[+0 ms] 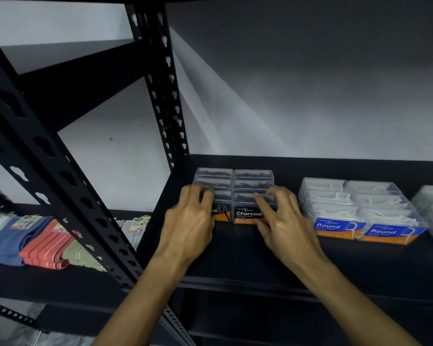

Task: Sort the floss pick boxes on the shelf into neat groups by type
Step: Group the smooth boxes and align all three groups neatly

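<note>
Squaring Charcoal boxes (pixel 252 182): left hand (pixel 190 224), right hand (pixel 283 221) curl fingers over front pair; better press evenly, keep gap from Round boxes (pixel 360 208).

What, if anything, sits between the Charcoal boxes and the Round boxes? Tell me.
Nothing visible does. A bare strip of black shelf separates the Charcoal boxes from the Round boxes; only the right hand, gripping the front Charcoal box, reaches partly across it.

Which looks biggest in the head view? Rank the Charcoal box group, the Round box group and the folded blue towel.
1. Round box group
2. Charcoal box group, partly hidden by both hands
3. Folded blue towel; it sits on another shelf, so unsure.
</note>
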Demonstrator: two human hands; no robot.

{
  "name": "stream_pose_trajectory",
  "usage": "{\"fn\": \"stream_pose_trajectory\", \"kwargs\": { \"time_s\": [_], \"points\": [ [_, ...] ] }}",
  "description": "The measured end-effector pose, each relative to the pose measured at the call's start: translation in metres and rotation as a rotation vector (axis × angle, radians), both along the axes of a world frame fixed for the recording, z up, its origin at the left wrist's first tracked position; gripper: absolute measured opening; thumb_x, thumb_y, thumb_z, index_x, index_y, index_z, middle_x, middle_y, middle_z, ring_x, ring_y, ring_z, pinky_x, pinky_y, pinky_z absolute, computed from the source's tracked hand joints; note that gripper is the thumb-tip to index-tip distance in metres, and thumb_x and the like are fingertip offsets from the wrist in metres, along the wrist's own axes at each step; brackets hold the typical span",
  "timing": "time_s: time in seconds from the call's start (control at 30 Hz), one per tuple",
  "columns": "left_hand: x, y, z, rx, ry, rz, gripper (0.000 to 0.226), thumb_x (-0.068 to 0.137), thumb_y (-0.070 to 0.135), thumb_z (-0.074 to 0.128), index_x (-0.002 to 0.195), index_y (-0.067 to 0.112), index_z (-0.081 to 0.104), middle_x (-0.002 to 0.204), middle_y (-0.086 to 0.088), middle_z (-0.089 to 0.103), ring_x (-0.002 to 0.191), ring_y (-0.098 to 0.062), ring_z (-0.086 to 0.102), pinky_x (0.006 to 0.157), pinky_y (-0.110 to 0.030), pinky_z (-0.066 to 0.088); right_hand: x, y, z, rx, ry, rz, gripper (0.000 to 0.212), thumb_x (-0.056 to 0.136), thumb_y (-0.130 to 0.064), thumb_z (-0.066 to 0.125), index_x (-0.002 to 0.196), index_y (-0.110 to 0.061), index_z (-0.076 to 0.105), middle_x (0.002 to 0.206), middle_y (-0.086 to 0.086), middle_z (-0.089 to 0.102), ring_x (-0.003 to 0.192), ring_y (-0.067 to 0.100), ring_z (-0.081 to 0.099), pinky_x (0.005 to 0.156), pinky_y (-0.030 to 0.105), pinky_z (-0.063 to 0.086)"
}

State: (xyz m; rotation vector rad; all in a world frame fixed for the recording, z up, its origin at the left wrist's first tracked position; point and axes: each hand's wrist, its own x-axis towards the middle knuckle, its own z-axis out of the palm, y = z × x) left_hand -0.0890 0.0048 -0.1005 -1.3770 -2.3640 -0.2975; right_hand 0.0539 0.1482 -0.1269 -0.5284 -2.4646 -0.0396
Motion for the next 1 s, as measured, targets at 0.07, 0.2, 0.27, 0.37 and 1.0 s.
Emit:
{"fn": "stream_pose_trajectory", "kwargs": {
  "time_s": [0.07, 0.2, 0.27, 0.37, 1.0],
  "points": [
    [0.000, 0.000, 0.000, -0.004, 0.002, 0.006, 0.054, 0.060, 0.020, 0.088, 0.107, 0.008, 0.065, 0.110, -0.008, 0.061, 0.102, -0.024, 0.058, 0.042, -0.023, 0.045, 0.000, 0.000, 0.000, -0.001, -0.010, -0.008, 0.055, 0.070, -0.020, 0.082, 0.120, -0.007, 0.061, 0.119, 0.016, 0.051, 0.115, 0.029, 0.049, 0.049, 0.031, 0.055],
    [0.001, 0.000, 0.001, 0.003, 0.002, 0.004, 0.053, 0.061, 0.020, 0.088, 0.107, 0.008, 0.065, 0.109, -0.008, 0.061, 0.101, -0.024, 0.059, 0.041, -0.023, 0.044, -0.001, -0.001, 0.002, -0.002, -0.031, -0.023, 0.055, 0.070, -0.020, 0.082, 0.119, -0.007, 0.061, 0.119, 0.017, 0.053, 0.113, 0.030, 0.052, 0.050, 0.029, 0.054],
    [0.000, 0.000, 0.000, 0.009, 0.004, 0.003, 0.053, 0.061, 0.019, 0.088, 0.107, 0.008, 0.064, 0.110, -0.008, 0.060, 0.101, -0.024, 0.059, 0.041, -0.023, 0.045, -0.001, -0.002, 0.003, 0.003, -0.044, -0.030, 0.056, 0.069, -0.020, 0.082, 0.119, -0.007, 0.062, 0.119, 0.018, 0.054, 0.112, 0.030, 0.054, 0.050, 0.028, 0.054],
    [0.000, 0.001, -0.001, 0.013, 0.011, 0.005, 0.054, 0.061, 0.018, 0.087, 0.108, 0.008, 0.064, 0.110, -0.008, 0.060, 0.102, -0.024, 0.058, 0.042, -0.023, 0.046, -0.002, -0.002, 0.004, 0.005, -0.056, -0.034, 0.056, 0.069, -0.020, 0.082, 0.120, -0.007, 0.061, 0.120, 0.019, 0.053, 0.112, 0.031, 0.055, 0.051, 0.028, 0.054],
    [-0.024, 0.013, 0.022, -0.012, -0.606, 0.024, 0.130, 0.065, 0.021, 0.081, 0.151, 0.026, -0.017, 0.161, 0.006, -0.003, 0.147, -0.014, 0.002, 0.114, -0.033, 0.021, -0.011, 0.014, 0.032, -0.578, -0.044, -0.007, 0.107, 0.070, -0.027, 0.076, 0.150, -0.025, 0.006, 0.156, -0.001, 0.005, 0.143, 0.019, 0.007, 0.110, 0.031, 0.021]
  ]
}}
